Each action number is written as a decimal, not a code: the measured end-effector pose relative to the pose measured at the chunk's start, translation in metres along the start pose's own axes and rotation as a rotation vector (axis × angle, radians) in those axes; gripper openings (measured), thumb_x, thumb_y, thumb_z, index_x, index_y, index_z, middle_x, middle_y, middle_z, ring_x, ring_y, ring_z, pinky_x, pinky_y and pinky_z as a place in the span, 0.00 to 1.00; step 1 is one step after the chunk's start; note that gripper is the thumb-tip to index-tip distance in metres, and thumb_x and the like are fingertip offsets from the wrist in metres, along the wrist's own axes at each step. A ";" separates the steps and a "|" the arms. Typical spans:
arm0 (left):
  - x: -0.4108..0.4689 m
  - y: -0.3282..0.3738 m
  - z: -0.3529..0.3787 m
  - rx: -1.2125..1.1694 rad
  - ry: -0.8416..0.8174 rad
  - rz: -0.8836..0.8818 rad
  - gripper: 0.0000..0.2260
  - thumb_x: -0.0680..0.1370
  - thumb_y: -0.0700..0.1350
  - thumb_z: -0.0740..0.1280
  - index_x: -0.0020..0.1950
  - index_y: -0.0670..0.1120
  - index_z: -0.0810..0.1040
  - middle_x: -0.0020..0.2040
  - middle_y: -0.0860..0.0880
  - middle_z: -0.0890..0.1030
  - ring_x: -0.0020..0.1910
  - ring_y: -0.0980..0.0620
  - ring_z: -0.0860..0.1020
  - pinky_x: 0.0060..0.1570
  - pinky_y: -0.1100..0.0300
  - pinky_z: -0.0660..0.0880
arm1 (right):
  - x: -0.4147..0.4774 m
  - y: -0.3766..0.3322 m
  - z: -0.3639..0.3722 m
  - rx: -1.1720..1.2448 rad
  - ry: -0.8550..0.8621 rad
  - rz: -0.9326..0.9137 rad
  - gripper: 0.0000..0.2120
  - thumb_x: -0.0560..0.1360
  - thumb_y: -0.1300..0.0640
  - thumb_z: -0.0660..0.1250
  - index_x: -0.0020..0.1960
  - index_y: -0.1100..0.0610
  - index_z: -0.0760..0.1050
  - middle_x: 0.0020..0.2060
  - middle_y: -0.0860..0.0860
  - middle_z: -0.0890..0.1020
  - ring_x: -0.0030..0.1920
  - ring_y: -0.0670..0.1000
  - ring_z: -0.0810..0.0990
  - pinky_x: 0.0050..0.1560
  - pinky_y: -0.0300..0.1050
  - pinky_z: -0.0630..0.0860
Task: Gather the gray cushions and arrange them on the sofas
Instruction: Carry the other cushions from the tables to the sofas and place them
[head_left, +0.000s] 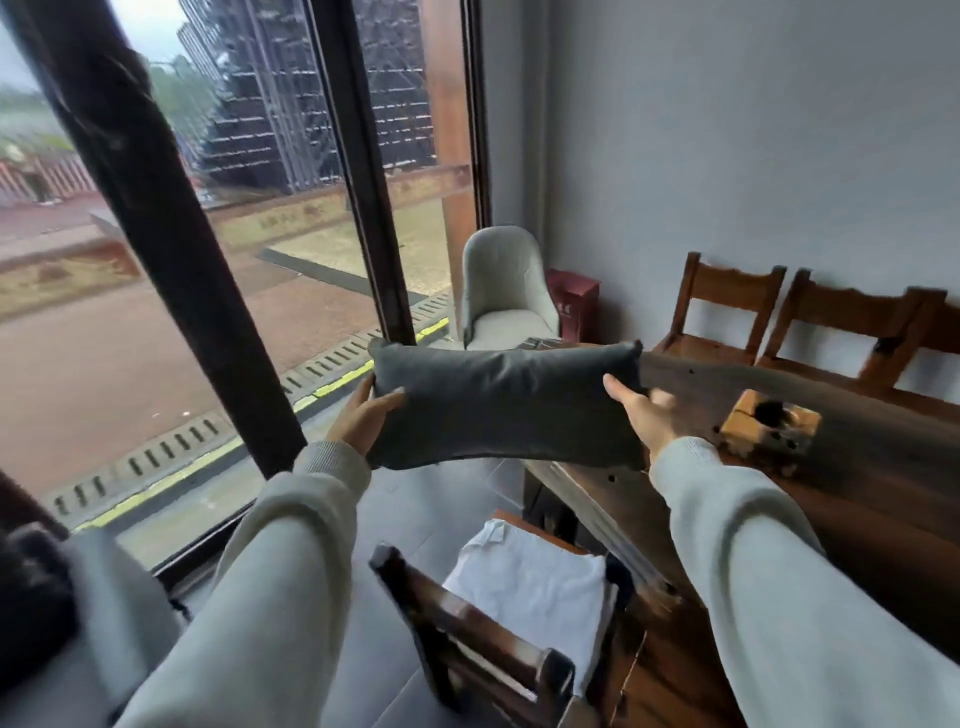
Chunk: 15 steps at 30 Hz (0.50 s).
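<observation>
Floor-to-ceiling window (171, 260) with dark frames fills the left half of the view; a pale gray wall (753, 156) closes the right. Gray floor tiles (395, 499) run below. A long dark wooden bench (857, 493) occupies the right side, with wooden chairs (727, 312) against the wall beyond it and another wooden chair (467, 639), carrying a white pad (530, 577), at its near side. A light gray upholstered armchair (506, 291) stands in the corner by the window.

Gray cushion (506, 405): held in the air at centre, above the floor and the bench's near end, touching neither. Long axis horizontal, running left to right; one broad face is turned toward the camera.

Left hand (363, 421): grip closed on the cushion's left short end, thumb on the near face. Right hand (644, 415): grasping the right short end, thumb on the near face, fingers behind. The cushion spans between the two grips. Both sleeves are pale gray.

A small wooden box (769, 421) sits on the bench just beyond the right hand.
</observation>
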<state>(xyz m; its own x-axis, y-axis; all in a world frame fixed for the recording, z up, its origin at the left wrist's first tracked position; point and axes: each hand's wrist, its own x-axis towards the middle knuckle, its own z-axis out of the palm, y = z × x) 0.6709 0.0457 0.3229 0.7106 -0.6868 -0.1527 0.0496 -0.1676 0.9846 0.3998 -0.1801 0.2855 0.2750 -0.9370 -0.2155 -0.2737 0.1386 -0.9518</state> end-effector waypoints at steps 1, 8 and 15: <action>-0.015 0.000 -0.035 0.021 0.030 0.041 0.29 0.81 0.45 0.70 0.81 0.50 0.64 0.75 0.42 0.74 0.72 0.38 0.73 0.74 0.39 0.68 | -0.022 -0.011 0.025 -0.010 -0.047 -0.023 0.40 0.72 0.33 0.72 0.75 0.55 0.71 0.71 0.54 0.77 0.69 0.60 0.76 0.73 0.60 0.71; -0.144 -0.015 -0.262 0.103 0.310 0.134 0.22 0.85 0.45 0.65 0.78 0.47 0.67 0.74 0.39 0.75 0.73 0.38 0.73 0.74 0.38 0.67 | -0.178 -0.060 0.188 -0.043 -0.317 -0.177 0.41 0.67 0.33 0.75 0.73 0.55 0.74 0.67 0.55 0.80 0.68 0.61 0.79 0.70 0.58 0.74; -0.288 -0.055 -0.464 0.092 0.674 0.073 0.24 0.83 0.51 0.67 0.79 0.52 0.68 0.72 0.42 0.77 0.70 0.41 0.76 0.72 0.38 0.70 | -0.325 -0.082 0.368 -0.138 -0.626 -0.308 0.35 0.66 0.34 0.73 0.66 0.54 0.81 0.61 0.53 0.84 0.61 0.57 0.82 0.68 0.55 0.76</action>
<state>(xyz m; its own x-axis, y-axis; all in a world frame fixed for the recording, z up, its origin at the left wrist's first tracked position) 0.7896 0.5809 0.3517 0.9931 -0.1132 0.0297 -0.0540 -0.2173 0.9746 0.6719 0.2311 0.3538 0.8254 -0.5607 -0.0656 -0.2011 -0.1836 -0.9622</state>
